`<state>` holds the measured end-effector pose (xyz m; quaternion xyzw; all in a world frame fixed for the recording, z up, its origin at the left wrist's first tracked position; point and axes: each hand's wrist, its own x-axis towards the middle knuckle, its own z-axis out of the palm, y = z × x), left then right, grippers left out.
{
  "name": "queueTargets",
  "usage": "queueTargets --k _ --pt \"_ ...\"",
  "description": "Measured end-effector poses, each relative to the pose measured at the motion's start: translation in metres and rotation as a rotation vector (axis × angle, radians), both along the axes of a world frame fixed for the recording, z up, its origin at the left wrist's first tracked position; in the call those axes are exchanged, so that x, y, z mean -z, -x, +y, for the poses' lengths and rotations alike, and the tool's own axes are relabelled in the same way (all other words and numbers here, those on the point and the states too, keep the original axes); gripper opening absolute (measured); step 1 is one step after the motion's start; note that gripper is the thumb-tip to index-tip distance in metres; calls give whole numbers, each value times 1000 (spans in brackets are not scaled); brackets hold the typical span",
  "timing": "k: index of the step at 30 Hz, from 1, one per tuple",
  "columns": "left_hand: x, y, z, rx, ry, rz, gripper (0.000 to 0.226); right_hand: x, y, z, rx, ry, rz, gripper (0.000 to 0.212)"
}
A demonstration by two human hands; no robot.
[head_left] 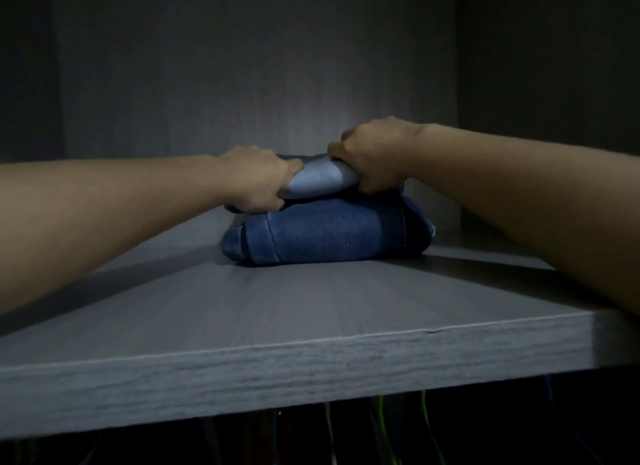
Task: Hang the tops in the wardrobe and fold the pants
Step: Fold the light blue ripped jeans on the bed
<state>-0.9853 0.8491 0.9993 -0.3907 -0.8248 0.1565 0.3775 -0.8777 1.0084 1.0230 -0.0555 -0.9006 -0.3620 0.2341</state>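
**Folded pants on the wardrobe shelf.** A dark blue denim pair (329, 238), folded into a thick bundle with a stitched seam and hem on its near face, lies on the grey wood-grain shelf (311, 312), well back from the front edge. A paler blue folded pair (320, 180) rests on top of it; it looks smaller and its near face is smooth.

My left hand (258, 179) grips the left end of the paler pair, with the fingers curled round the fold. My right hand (374, 156) grips the right end, fingers curled down over the fabric and knuckles raised. Both bare forearms reach in from the sides of the view, and the right one crosses above the shelf's front edge.

The far sides of both pairs are hidden behind my hands and the bundles themselves. The wardrobe's back panel (242, 84) is dim, and the side walls fall into shadow. Below the shelf, thin green and pink lines (384, 430) show in the dark; I cannot tell what they are.
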Motion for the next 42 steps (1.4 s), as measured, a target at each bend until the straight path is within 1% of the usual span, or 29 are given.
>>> queueTargets --k 3,6,7,8,9,10,12,13,14,15,16,17,18,19,20,21,23,25,27,29,32,34,35,36,38,39,40,42 --pt "-6 -13 -2 14 -108 28 38 2 -4 -5 29 -97 101 55" --pt "-10 -27 -8 43 -236 138 37 -4 -20 -17 40 -207 271 56" --pt "-9 -32 -11 54 -264 157 37 -5 -26 -21 34 -232 301 56" --pt "-6 -37 -15 67 -272 159 37 -6 -33 -25 33 -241 291 56" --pt "-3 -43 -19 72 -245 137 36 -6 -39 -26 32 -214 230 55" --pt "2 -47 -22 75 -181 94 33 -5 -45 -27 31 -142 122 55" --pt "10 -54 -30 69 -20 -3 27 1 -57 -28 75 73 -117 58" --pt "11 -58 -34 68 26 -27 26 4 -64 -29 89 162 -184 63" --pt "11 -63 -36 71 46 -54 26 7 -70 -30 85 229 -204 70" --pt "9 -66 -38 64 53 -123 29 9 -75 -31 75 275 -201 75" --pt "5 -68 -39 49 51 -248 38 11 -79 -31 63 304 -198 80" --pt "2 -68 -41 11 47 -410 56 15 -81 -30 59 303 -195 86" --pt "-1 -69 -43 -33 51 -556 81 19 -82 -28 53 283 -191 93" --pt "-1 -68 -44 -70 66 -641 102 24 -81 -26 53 249 -180 100" --pt "1 -67 -44 -91 86 -655 115 29 -78 -23 47 213 -163 103" --pt "6 -64 -43 -94 93 -610 119 33 -75 -20 40 181 -150 101" --pt "14 -55 -37 -56 45 -451 111 37 -67 -12 25 162 -131 95" --pt "17 -48 -30 -5 -20 -343 104 35 -63 -7 19 202 -120 97" --pt "16 -46 -24 -3 -52 -278 102 31 -61 -1 17 246 -114 102" --pt "14 -48 -20 -47 -56 -285 100 28 -63 2 27 280 -117 106" --pt "11 -61 -24 -104 -49 -391 98 27 -74 -3 19 376 -113 105" --pt "6 -77 -31 -45 -116 -430 87 26 -89 -7 -27 474 -58 97" --pt "4 -87 -35 5 -179 -401 79 26 -99 -8 -52 482 -2 90" --pt "3 -99 -41 38 -246 -316 73 26 -111 -8 -59 444 77 82" --pt "6 -122 -52 62 -363 -42 64 30 -135 -7 -35 332 249 70" --pt "12 -131 -56 85 -412 78 61 34 -145 -5 -42 315 312 67" --pt "20 -140 -60 116 -462 163 59 39 -154 -3 -62 320 362 66" --pt "41 -155 -61 161 -572 227 56 53 -169 2 -99 351 432 66"
